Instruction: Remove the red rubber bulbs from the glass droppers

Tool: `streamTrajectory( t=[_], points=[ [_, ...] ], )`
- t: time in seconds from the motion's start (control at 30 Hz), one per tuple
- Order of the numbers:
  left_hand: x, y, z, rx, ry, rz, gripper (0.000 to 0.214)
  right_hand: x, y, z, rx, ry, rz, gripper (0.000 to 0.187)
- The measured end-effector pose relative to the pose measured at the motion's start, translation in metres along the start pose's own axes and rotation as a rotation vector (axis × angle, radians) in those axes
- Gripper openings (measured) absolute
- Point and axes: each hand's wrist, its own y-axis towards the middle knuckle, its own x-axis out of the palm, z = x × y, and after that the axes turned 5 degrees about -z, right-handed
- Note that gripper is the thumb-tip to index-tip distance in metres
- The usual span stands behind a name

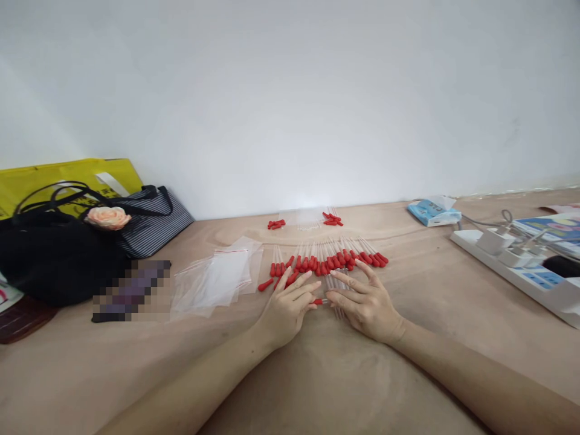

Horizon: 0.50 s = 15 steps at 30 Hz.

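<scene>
My left hand (287, 305) pinches the red rubber bulb (318, 301) of a dropper between thumb and fingertips, other fingers stretched forward. Close by on the right, my right hand (367, 305) has its thumb and index finger closed on the clear tube of the same dropper. Beneath the right hand lie several loose clear tubes (339, 312), partly covered by the fingers. Just beyond both hands is a row of droppers with red bulbs (335, 261), tubes pointing away. A few loose red bulbs (265, 285) lie by the left fingers.
Clear zip bags (226, 272) lie left of the hands. Further back sit more red bulbs (333, 219) and a clear bag (308, 217). A tissue pack (434, 211) and a power strip (512, 272) are on the right. Bags, including a black one (58, 260), crowd the left.
</scene>
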Motion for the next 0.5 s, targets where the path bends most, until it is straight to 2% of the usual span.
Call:
streamTrajectory(
  t=[0.2,0.3,0.4,0.5],
  points=[
    [0.001,-0.002,0.0,0.012,-0.005,0.032,0.015,-0.002,0.0,-0.001,0.008,0.027,0.021,0.017],
    [-0.001,-0.006,-0.003,-0.035,-0.026,0.061,0.017,-0.005,-0.004,0.004,0.076,0.031,0.032,0.018],
    [-0.011,-0.006,-0.01,-0.173,-0.079,0.144,0.016,-0.007,-0.01,0.015,0.226,0.045,0.037,0.017],
    [-0.026,-0.002,-0.022,-0.403,-0.147,0.206,0.018,-0.004,-0.013,0.023,0.352,0.132,-0.01,0.023]
  ],
)
